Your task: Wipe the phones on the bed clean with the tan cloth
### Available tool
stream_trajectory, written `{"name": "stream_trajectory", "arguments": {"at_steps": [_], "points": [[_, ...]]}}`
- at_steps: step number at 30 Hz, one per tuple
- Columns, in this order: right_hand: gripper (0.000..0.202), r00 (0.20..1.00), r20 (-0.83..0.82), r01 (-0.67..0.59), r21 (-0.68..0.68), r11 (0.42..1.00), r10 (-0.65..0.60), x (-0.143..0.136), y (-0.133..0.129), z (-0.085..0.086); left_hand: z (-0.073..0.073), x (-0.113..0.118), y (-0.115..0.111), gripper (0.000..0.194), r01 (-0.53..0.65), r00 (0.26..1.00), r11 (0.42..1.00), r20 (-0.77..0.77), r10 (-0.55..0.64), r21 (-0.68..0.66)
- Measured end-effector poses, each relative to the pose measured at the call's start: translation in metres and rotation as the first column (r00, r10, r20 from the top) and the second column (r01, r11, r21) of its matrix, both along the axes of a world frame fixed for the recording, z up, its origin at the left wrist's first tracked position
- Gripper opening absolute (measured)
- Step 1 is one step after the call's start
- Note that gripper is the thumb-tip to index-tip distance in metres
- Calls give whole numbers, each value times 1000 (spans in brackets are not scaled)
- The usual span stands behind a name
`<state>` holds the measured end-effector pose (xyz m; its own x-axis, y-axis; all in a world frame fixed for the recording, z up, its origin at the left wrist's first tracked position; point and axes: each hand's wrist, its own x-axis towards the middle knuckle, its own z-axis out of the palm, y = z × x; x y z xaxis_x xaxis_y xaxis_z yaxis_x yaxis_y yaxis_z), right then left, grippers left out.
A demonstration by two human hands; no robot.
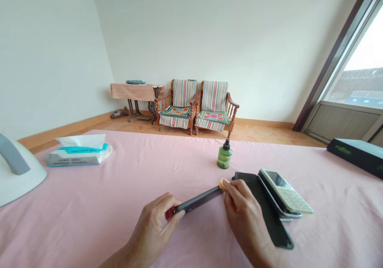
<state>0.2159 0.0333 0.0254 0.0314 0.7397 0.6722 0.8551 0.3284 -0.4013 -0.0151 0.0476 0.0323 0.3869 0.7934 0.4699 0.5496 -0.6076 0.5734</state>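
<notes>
My left hand [155, 224] pinches one end of a dark phone [200, 200] between thumb and fingers, its narrow edge turned towards me. At the phone's other end, my right hand [243, 212] presses a small pale yellow pad [222, 184] against it; whether this is cloth or sponge I cannot tell. A dark flip phone case [273, 220] lies open beside my right hand, partly hidden by it. Several phones are stacked next to the case, with a white keypad phone [289, 194] on top. Beyond my hands stands a green spray bottle [224, 156] with a black top.
A pink cloth [134, 172] covers the table. At the left are a tissue pack [79, 152] and a white, rounded object [20, 176]. A black box [356, 154] sits at the right edge. Two wooden armchairs [214, 118] and a cloth-covered sewing table [134, 92] stand by the wall.
</notes>
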Motion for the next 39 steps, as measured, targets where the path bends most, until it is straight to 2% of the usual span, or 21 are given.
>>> {"name": "stream_trajectory", "arguments": {"at_steps": [3,8,10,16,21,26,30,36,39], "points": [[28,999,-4,-45,0,999,45,-4,-2,-1,0,0,1,13,-2,1000,1000,13,2,-4],[26,1000,11,25,24,999,-25,-1,0,-1,-1,0,1,11,-5,999,1000,34,5,3],[29,999,31,-14,40,999,13,-7,-2,-2,-1,0,0,11,-5,999,1000,36,5,-10],[37,967,85,-244,33,969,240,-33,-12,-14,-1,3,-1,12,4,999,999,48,-2,-49],[44,961,119,-261,87,961,250,-33,-12,-16,1,5,-1,11,-5,999,997,53,9,-74],[55,929,140,-363,162,918,343,-55,-17,-19,3,6,-2,13,21,991,996,131,-10,-82],[50,951,68,-310,255,916,303,-56,-15,-27,4,6,-1,12,26,986,997,169,-13,-79],[34,991,-59,-103,216,971,118,-13,-3,-25,-3,1,2,6,41,987,996,159,-29,-78],[27,994,-94,-25,223,974,48,-9,-1,-25,-11,-3,4,7,100,979,994,181,-90,-46]]}}
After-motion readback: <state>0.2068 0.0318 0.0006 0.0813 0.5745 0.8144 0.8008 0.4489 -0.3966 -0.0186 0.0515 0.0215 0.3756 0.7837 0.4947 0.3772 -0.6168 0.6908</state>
